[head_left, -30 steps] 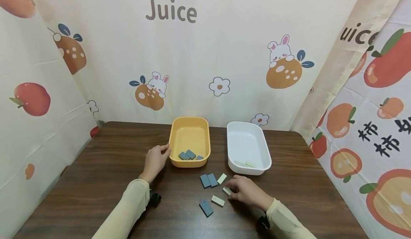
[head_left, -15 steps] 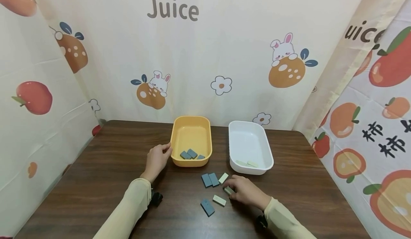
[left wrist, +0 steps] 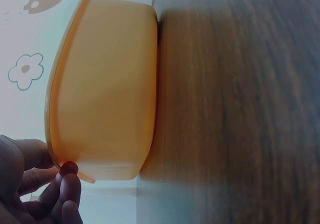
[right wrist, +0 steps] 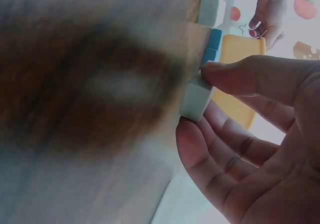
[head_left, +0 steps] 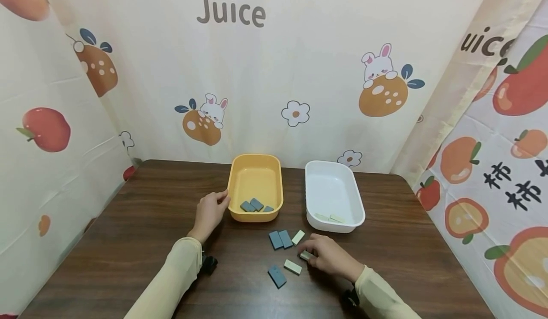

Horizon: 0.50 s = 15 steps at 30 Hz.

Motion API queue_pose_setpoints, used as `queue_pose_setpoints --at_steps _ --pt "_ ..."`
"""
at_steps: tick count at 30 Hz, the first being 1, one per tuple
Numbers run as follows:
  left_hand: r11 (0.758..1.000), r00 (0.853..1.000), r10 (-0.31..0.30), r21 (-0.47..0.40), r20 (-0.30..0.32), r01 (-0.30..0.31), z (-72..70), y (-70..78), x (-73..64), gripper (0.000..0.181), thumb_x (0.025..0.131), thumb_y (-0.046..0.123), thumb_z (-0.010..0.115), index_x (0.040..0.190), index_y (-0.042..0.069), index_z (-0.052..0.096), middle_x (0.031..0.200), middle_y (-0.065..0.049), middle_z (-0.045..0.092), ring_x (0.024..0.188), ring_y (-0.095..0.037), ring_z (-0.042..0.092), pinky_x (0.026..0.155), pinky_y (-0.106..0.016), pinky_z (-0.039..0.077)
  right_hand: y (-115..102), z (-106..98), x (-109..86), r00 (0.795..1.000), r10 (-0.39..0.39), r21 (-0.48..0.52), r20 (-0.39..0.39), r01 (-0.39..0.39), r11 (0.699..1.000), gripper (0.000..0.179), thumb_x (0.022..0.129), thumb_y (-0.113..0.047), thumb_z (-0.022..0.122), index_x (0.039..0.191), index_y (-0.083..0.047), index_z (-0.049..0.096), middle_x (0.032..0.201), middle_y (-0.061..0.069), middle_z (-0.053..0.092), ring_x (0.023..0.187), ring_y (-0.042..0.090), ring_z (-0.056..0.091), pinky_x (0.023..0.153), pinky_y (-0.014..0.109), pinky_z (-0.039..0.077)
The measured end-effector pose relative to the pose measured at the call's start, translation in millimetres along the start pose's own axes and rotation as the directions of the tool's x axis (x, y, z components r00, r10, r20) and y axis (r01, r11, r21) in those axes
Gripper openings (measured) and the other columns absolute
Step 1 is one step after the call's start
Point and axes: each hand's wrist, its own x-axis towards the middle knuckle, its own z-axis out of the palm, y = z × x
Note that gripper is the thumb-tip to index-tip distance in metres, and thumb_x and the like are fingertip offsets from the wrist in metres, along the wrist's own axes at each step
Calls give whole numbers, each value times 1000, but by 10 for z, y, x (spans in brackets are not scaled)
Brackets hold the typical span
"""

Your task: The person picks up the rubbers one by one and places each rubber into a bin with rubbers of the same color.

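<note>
At the left side of the yellow tray [head_left: 255, 217], my left hand [head_left: 208, 214] pinches the rim between thumb and fingers, which the left wrist view shows close up. My right hand [head_left: 331, 258] is low over the table and pinches a pale green block [right wrist: 196, 99] by its two ends, thumb at one end and a finger at the other. Near it lie two more pale green blocks, one close behind [head_left: 298, 237] and one nearer the front [head_left: 293, 267]. Two blue-grey blocks [head_left: 280, 240] lie side by side, and another blue-grey block [head_left: 277, 276] is nearer the front.
Several blue-grey blocks [head_left: 256, 204] lie inside the yellow tray. To its right stands a white tray [head_left: 361, 209] with pale green blocks [head_left: 336, 219] at its near end. Behind the brown table [head_left: 141, 243] hangs a printed curtain [head_left: 257, 71].
The head view has shifted slightly. The pale block in my right hand looked darker half a second ago and shows a lighter face now. My left hand stays at the yellow tray's rim.
</note>
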Motion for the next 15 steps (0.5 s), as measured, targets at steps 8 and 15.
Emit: queue_pose_setpoints --at_steps 8,15 --pt "1000 1000 7 14 -2 -7 -7 11 -5 34 95 22 62 125 7 66 113 -17 71 73 -23 52 62 -30 39 -23 -39 -27 1000 -8 20 -25 8 1000 38 74 7 63 102 -16 75 88 -4 61 72 5 45 62 18 38" --pt "1000 1000 11 15 2 -11 -10 11 -12 35 95 23 62 125 7 66 118 -17 69 75 -23 54 63 -31 40 -36 -97 -33 999 18 23 -28 -17 1000 37 75 6 62 101 -16 76 87 -5 60 72 9 48 63 19 39"
